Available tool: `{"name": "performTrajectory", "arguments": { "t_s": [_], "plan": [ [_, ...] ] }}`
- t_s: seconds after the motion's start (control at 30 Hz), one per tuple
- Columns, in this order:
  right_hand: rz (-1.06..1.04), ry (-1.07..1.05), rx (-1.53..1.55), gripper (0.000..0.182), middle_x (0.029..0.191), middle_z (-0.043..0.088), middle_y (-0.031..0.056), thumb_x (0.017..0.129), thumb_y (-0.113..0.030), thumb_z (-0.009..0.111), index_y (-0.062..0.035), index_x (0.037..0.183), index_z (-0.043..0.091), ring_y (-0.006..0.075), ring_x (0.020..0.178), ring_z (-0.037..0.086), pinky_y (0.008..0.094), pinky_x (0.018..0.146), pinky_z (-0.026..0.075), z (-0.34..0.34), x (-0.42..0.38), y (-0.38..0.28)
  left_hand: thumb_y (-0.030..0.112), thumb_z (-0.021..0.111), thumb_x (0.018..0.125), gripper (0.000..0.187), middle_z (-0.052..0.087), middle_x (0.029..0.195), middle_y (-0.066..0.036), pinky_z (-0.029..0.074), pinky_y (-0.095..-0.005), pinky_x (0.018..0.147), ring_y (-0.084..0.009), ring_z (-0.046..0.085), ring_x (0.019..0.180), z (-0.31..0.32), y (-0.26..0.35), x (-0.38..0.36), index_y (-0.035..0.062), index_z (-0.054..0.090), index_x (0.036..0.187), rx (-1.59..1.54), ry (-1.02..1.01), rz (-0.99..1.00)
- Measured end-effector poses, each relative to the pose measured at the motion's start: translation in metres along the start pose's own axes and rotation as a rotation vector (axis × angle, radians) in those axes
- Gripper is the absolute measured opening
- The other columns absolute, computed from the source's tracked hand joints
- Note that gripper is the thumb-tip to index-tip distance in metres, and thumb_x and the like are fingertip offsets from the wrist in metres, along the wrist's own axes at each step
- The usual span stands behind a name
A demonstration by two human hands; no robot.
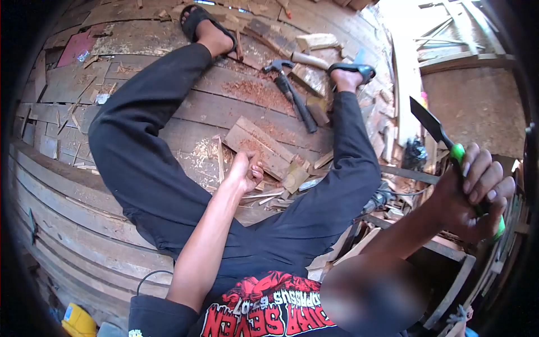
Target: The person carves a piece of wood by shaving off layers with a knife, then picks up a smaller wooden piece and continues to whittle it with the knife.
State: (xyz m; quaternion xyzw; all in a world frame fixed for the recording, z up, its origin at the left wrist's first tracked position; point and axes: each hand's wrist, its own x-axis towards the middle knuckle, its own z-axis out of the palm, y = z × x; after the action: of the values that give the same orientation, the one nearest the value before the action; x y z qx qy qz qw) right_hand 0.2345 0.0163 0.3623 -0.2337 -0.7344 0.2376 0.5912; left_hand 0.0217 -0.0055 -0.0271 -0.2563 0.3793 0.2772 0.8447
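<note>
My right hand is raised at the right, its fingers wrapped round the green and black handle of a tool with a flat dark blade pointing up and left. Between my legs, my left hand is held over the near end of a reddish wooden board, fingers curled. Whatever those fingers hold, if anything, is too small to name. A small light wood block lies to the right of that hand. Wood shavings are scattered to its left.
A claw hammer lies on the plank floor beyond the board, beside a dark-handled tool. Near my feet are wood offcuts and a wooden handle. A yellow object sits at the lower left.
</note>
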Motion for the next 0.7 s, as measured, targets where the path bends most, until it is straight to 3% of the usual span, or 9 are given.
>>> {"name": "performTrajectory", "arguments": {
  "t_s": [0.17, 0.23, 0.37, 0.47, 0.57, 0.63, 0.67, 0.7],
  "plan": [
    [0.028, -0.117, 0.018, 0.017, 0.061, 0.045, -0.0039, 0.097, -0.027, 0.053, -0.0154, 0.086, 0.046, 0.0089, 0.054, 0.042, 0.0315, 0.066, 0.037, 0.026, 0.022, -0.081, 0.027, 0.046, 0.095, 0.021, 0.052, 0.078, -0.003, 0.044, -0.0228, 0.047, -0.0073, 0.048, 0.057, 0.003, -0.008, -0.010, 0.0067, 0.049, 0.095, 0.034, -0.011, 0.112],
    [0.067, -0.165, 0.022, 0.017, 0.061, 0.046, -0.0037, 0.097, -0.026, 0.053, -0.0150, 0.087, 0.046, 0.0093, 0.054, 0.045, 0.0315, 0.065, 0.037, 0.037, 0.030, -0.095, 0.027, 0.046, 0.095, 0.022, 0.056, 0.081, -0.005, 0.048, -0.0257, 0.050, -0.0100, 0.051, 0.059, 0.000, -0.006, -0.007, 0.0052, 0.051, 0.100, 0.069, -0.079, 0.162],
    [0.015, -0.229, 0.021, 0.028, 0.062, 0.049, -0.0036, 0.105, -0.035, 0.055, -0.0138, 0.089, 0.048, 0.0111, 0.056, 0.048, 0.0314, 0.067, 0.042, 0.063, 0.031, -0.074, 0.027, 0.047, 0.095, 0.025, 0.059, 0.080, -0.006, 0.051, -0.0283, 0.051, -0.0135, 0.053, 0.060, 0.001, -0.011, -0.003, 0.0037, 0.053, 0.102, 0.053, -0.134, 0.154],
    [0.161, -0.170, -0.044, 0.042, 0.066, 0.048, -0.0033, 0.106, -0.053, 0.055, -0.0152, 0.090, 0.048, 0.0145, 0.071, 0.052, 0.0331, 0.074, 0.043, 0.082, 0.004, -0.025, 0.027, 0.047, 0.096, 0.024, 0.058, 0.076, -0.005, 0.054, -0.0295, 0.054, -0.0150, 0.055, 0.061, -0.015, -0.011, 0.002, 0.0032, 0.053, 0.097, 0.059, -0.157, 0.143],
    [0.378, 0.042, 0.097, 0.051, 0.067, 0.044, -0.0022, 0.106, -0.061, 0.049, -0.0140, 0.088, 0.044, 0.0163, 0.073, 0.049, 0.0341, 0.078, 0.045, 0.124, -0.041, 0.029, 0.027, 0.047, 0.096, 0.024, 0.057, 0.077, -0.006, 0.053, -0.0299, 0.054, -0.0156, 0.055, 0.061, -0.013, -0.022, -0.004, 0.0038, 0.053, 0.096, 0.025, -0.066, 0.104],
    [0.484, 0.222, 0.402, 0.055, 0.068, 0.047, -0.0003, 0.107, -0.064, 0.045, -0.0129, 0.086, 0.043, 0.0148, 0.074, 0.053, 0.0348, 0.078, 0.055, 0.136, -0.076, 0.062, 0.028, 0.045, 0.097, 0.025, 0.057, 0.077, -0.006, 0.052, -0.0299, 0.053, -0.0148, 0.054, 0.060, -0.020, -0.018, 0.004, 0.0039, 0.052, 0.096, 0.057, -0.103, 0.085],
    [0.559, 0.316, 0.432, 0.059, 0.066, 0.045, -0.0006, 0.106, -0.068, 0.039, -0.0130, 0.085, 0.043, 0.0150, 0.071, 0.051, 0.0330, 0.076, 0.054, 0.139, -0.089, 0.072, 0.031, 0.042, 0.099, 0.028, 0.056, 0.076, -0.005, 0.049, -0.0297, 0.051, -0.0138, 0.051, 0.057, -0.025, -0.017, 0.008, 0.0040, 0.052, 0.096, 0.083, -0.101, 0.106],
    [0.621, 0.422, 0.455, 0.058, 0.064, 0.043, -0.0007, 0.107, -0.066, 0.040, -0.0128, 0.082, 0.043, 0.0144, 0.067, 0.049, 0.0295, 0.069, 0.049, 0.142, -0.096, 0.077, 0.031, 0.042, 0.099, 0.029, 0.055, 0.076, -0.005, 0.047, -0.0296, 0.050, -0.0136, 0.050, 0.056, -0.026, -0.017, 0.004, 0.0038, 0.052, 0.096, 0.074, -0.071, 0.103]
  ]
}}
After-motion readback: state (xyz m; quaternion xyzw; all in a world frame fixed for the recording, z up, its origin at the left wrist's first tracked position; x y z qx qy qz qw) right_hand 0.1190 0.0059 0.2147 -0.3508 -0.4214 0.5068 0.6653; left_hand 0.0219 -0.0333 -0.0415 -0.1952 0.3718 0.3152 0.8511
